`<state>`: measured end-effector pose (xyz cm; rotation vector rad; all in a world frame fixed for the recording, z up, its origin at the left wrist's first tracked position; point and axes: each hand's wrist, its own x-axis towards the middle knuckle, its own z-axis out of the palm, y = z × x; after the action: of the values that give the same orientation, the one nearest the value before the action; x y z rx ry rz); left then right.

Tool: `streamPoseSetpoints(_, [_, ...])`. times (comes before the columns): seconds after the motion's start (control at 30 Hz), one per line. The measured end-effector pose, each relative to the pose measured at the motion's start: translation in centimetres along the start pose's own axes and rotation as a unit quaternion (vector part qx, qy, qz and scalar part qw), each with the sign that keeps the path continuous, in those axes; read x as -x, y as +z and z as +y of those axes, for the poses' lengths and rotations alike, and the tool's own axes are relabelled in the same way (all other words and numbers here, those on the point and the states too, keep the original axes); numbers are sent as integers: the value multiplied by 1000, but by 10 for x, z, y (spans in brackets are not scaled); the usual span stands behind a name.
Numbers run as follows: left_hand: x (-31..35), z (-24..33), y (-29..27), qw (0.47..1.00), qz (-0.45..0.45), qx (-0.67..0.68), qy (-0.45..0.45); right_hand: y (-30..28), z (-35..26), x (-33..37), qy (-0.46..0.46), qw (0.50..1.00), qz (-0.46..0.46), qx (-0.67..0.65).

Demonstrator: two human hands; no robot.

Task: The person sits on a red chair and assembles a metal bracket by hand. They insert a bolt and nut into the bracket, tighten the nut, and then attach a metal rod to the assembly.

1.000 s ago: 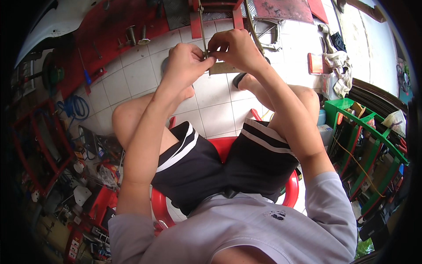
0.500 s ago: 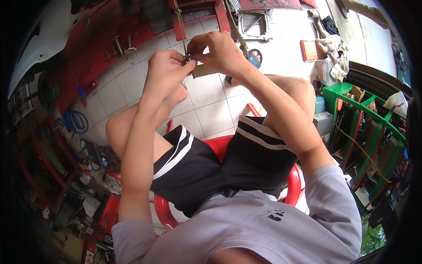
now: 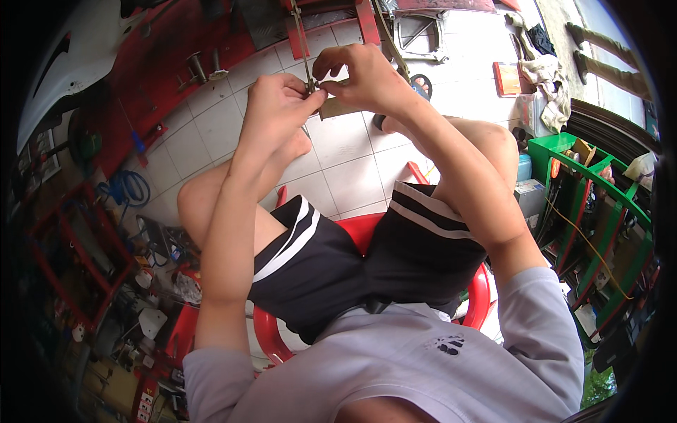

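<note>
Both hands meet in front of me above the tiled floor, at the lower end of a thin cable or rod [image 3: 301,39] that runs upward out of view. My left hand [image 3: 276,106] pinches a small metal fitting [image 3: 310,85] there between thumb and fingers. From the other side, my right hand [image 3: 370,79] curls its thumb and index finger in a loose pinch at the same fitting. Fingers hide most of the fitting, so its exact kind does not show. Just below the right fingers is a flat brownish plate [image 3: 339,108]; whether it joins the fitting is unclear.
I sit on a red chair [image 3: 479,299]. Ahead are a red stand [image 3: 367,21] and a metal frame [image 3: 419,39]. A green rack [image 3: 553,144] with tools is right, near cloths [image 3: 546,77]. Blue hose [image 3: 127,187] and clutter lie left. Another person's legs [image 3: 610,63] show far right.
The view has shifted slightly, moving the scene right. My right thumb and index finger look a little more apart, while my left hand keeps its pinch. More of the other person's legs shows.
</note>
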<state>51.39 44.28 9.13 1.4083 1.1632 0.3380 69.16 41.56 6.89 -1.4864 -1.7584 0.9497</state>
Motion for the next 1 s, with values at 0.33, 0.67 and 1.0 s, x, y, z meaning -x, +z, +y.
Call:
streamPoseSetpoints(0.33, [-3, -6, -2, 999, -1, -39, 10, 3, -5, 1, 19, 997, -11, 73])
streamPoseSetpoints(0.67, [-4, -9, 0, 999, 5, -45, 7, 7, -11, 4, -30, 994, 9, 102])
streamPoseSetpoints(1.0, [-3, -4, 1, 1000, -1, -13, -2, 1, -9, 6, -18, 998, 30, 45])
